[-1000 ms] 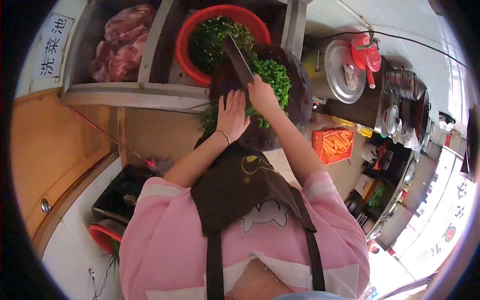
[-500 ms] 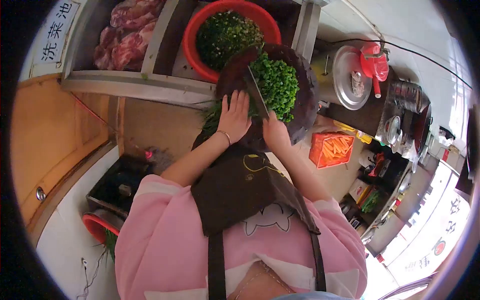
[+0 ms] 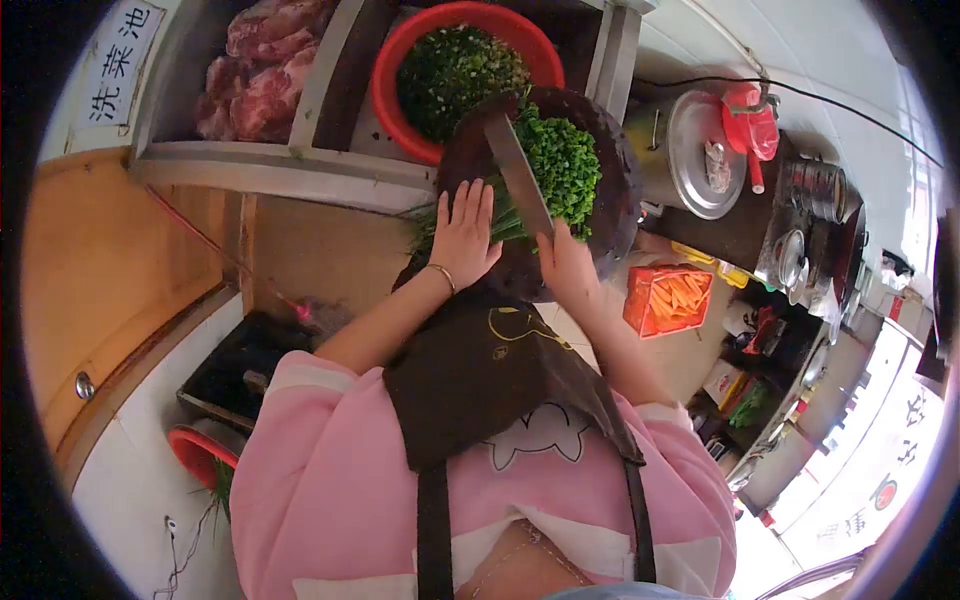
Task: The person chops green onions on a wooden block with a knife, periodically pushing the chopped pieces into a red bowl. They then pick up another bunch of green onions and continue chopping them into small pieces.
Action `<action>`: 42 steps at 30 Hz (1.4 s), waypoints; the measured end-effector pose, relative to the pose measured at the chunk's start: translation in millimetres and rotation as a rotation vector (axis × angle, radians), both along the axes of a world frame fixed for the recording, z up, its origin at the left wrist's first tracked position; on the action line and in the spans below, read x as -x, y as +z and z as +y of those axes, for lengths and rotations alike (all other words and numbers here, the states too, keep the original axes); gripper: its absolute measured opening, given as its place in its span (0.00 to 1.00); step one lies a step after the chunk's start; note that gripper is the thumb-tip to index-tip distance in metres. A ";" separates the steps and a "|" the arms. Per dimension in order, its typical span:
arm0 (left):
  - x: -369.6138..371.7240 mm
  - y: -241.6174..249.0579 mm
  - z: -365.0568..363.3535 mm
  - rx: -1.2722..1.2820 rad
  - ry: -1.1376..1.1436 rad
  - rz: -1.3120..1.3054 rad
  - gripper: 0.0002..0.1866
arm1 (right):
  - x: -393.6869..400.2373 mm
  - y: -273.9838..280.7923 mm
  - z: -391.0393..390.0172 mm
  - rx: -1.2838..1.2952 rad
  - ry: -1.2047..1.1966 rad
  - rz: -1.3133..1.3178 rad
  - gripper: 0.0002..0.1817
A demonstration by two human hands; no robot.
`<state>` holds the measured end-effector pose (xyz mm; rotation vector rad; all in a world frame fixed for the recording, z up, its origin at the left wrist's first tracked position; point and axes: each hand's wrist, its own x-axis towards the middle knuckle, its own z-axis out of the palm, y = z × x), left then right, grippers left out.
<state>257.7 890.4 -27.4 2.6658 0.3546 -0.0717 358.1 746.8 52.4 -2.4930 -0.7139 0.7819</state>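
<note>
My right hand [image 3: 568,264] is closed round the handle of a cleaver [image 3: 520,175], whose broad blade tilts over the round dark chopping board [image 3: 615,190]. Just right of the blade lies a heap of chopped green onions [image 3: 567,165]. Uncut green onion stalks [image 3: 508,212] lie left of the blade, partly under my left hand [image 3: 465,240]. That hand rests flat on the stalks, its fingers stretched out and slightly apart. Their long ends hang past the board's left edge.
Behind the board, a red basin [image 3: 385,85] of chopped greens sits in a metal sink [image 3: 290,165]. Raw meat [image 3: 262,95] fills the left compartment. A large lidded pot [image 3: 690,160] stands at right, near an orange basket of carrots [image 3: 668,300] below.
The cleaver has shifted slightly and its blade is turned so more of its flat side shows. My left hand has moved slightly left, with more stalks visible beside it.
</note>
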 end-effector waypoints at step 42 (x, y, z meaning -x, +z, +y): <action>4.5 1.1 -1.1 -0.020 0.024 -0.038 0.41 | -35.7 -46.0 53.1 -0.016 0.027 -0.115 0.10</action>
